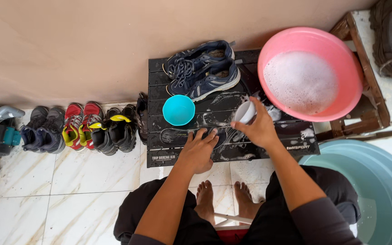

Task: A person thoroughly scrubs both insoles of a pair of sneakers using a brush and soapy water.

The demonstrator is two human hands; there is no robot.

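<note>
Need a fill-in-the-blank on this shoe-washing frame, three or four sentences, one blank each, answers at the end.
1. The left hand presses flat on a dark insole that lies on the black slatted ____.
2. The right hand holds a small white ____ above the soapy slats.
3. The pink basin is filled with white ____.
4. A pair of navy sneakers sits just behind the ____ bowl.

Missing words: table; cup; foam; turquoise

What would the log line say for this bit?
left hand: pressing dark shoe insole | right hand: holding white brush | black slatted table: soapy
</note>
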